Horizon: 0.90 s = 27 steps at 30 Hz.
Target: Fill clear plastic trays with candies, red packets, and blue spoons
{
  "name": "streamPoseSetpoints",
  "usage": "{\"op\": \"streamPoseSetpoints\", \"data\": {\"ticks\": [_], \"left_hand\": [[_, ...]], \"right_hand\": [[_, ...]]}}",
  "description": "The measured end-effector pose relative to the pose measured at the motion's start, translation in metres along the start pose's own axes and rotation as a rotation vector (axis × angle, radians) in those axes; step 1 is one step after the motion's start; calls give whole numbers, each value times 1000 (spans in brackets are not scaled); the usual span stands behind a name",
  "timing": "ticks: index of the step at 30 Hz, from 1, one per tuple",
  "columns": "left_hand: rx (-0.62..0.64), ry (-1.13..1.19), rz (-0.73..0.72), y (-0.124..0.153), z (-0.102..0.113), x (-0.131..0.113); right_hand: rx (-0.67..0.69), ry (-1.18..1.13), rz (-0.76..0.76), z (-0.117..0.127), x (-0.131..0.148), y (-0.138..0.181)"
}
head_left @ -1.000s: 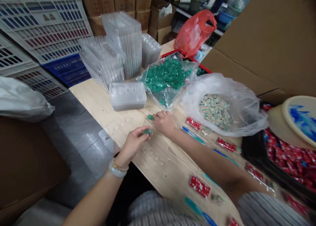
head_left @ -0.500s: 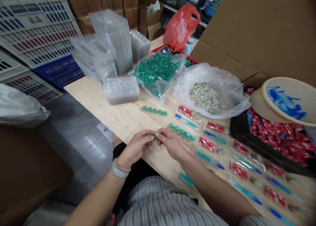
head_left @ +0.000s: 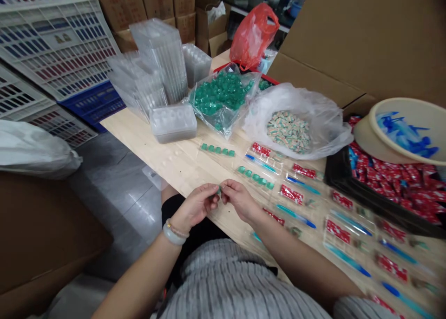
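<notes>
Just over the table's near edge, my left hand (head_left: 200, 203) and my right hand (head_left: 237, 197) meet, fingertips pinched around a small green piece (head_left: 219, 190). Its exact kind is mostly hidden by the fingers. Beyond them lie two clear trays, each with a row of green cubes: a farther row (head_left: 218, 150) and a nearer row (head_left: 255, 178). To the right, several clear trays hold red packets with white marks (head_left: 291, 194) and blue-and-teal pen-like sticks (head_left: 296, 216). An open plastic bag of green cubes (head_left: 223, 94) sits farther back.
Stacked clear trays (head_left: 173, 123) stand at the back left. A white bag of small patterned pieces (head_left: 289, 132) lies mid-table. At right, a cream bowl (head_left: 374, 124) of blue items rests over a black bin (head_left: 334, 177) of red packets. A red bag (head_left: 252, 38) stands behind.
The view has shifted slightly. Both hands stay together at the same spot, still pinching the small green piece. The trays and bags have not visibly been moved.
</notes>
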<state>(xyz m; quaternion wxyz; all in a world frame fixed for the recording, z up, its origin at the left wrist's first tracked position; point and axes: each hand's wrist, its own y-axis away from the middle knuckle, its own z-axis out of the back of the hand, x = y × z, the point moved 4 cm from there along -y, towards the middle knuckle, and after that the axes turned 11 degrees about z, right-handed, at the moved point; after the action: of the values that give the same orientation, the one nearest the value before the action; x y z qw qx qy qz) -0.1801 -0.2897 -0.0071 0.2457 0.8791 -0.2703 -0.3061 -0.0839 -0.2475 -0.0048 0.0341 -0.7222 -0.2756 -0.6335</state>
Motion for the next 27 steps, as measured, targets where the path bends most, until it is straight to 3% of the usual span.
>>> {"op": "streamPoseSetpoints", "data": {"ticks": [3,7,11,15,20,23,27], "left_hand": [[-21,-34,-29,0,-3,3],[2,37,75,2,-4,9],[20,52,118,0,-5,11],[-8,-58,13,-6,-8,4],[12,-260,50,-7,-9,0],[-103,-362,-6,-4,4,-3],[-311,-299,-159,0,28,-5]], "right_hand": [[8,22,-4,1,-1,5],[-31,120,46,10,-3,8],[-22,275,195,20,2,7],[57,372,425,21,19,7],[100,491,474,21,24,8],[80,624,471,23,15,12],[67,1076,463,20,-2,19]]}}
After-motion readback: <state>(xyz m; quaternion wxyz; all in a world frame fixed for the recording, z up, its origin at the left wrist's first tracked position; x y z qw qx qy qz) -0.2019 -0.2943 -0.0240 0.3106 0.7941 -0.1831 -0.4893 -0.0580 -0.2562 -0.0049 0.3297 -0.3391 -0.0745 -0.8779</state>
